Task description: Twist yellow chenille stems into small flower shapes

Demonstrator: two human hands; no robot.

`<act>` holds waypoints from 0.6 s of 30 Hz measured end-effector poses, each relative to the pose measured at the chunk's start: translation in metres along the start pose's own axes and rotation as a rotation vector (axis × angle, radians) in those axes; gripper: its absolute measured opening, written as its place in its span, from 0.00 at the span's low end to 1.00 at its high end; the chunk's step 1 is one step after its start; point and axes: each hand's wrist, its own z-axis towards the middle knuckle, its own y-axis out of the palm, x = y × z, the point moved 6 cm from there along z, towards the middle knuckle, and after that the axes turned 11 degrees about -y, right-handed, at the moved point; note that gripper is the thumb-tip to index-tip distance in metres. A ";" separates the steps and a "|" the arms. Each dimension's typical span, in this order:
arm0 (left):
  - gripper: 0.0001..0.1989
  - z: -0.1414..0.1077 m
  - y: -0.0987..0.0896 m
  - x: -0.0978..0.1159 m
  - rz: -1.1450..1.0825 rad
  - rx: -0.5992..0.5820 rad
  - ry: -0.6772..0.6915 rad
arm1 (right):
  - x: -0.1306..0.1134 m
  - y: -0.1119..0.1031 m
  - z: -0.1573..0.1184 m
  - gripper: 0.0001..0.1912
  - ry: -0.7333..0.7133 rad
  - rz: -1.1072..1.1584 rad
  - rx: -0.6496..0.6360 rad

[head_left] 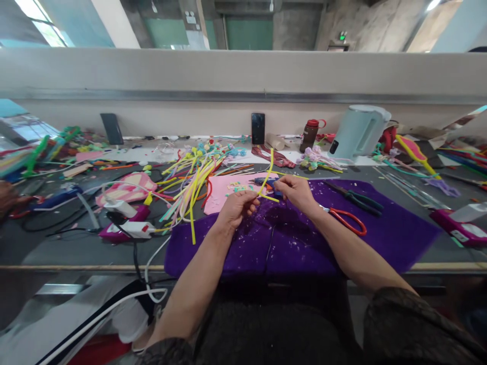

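Observation:
A bent yellow pipe cleaner (269, 172) is pinched between the thumb and fingers of my left hand (240, 205). One leg of it rises above the hand; the other points right. My right hand (294, 191) is closed, fingertips together, at the rear of a blue glue gun (262, 181) with an orange trigger. Whether the fingers grip the gun or something small is hidden. The gun's nozzle points left over a pink mat (216, 195), where small pastel bits (238, 187) lie. Beneath both hands spreads a purple cloth (236, 246) flecked with scraps.
Red-handled scissors (348, 220) and dark green pliers (359, 198) lie to the right on the cloth. A heap of pipe cleaners (196, 182) sits left. Behind stand a phone (257, 128), a bottle (310, 136) and a kettle (359, 132). Power strips (129, 228) and cables lie left. Another person's hand (9, 197) shows far left.

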 end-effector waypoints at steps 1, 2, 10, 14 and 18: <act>0.12 0.000 0.000 0.000 -0.017 -0.005 -0.012 | -0.006 -0.007 0.001 0.13 -0.112 -0.111 0.053; 0.12 0.000 -0.001 0.000 -0.027 -0.010 -0.023 | -0.014 -0.010 0.001 0.11 -0.233 -0.212 0.085; 0.10 -0.004 0.009 -0.003 0.050 -0.090 -0.065 | -0.042 0.015 -0.011 0.11 -0.700 -0.465 -0.187; 0.11 -0.004 0.013 -0.005 0.057 -0.139 -0.077 | -0.041 0.020 -0.014 0.11 -0.709 -0.524 -0.219; 0.11 -0.005 0.015 -0.006 0.031 -0.173 -0.081 | -0.041 0.022 -0.016 0.11 -0.713 -0.496 -0.214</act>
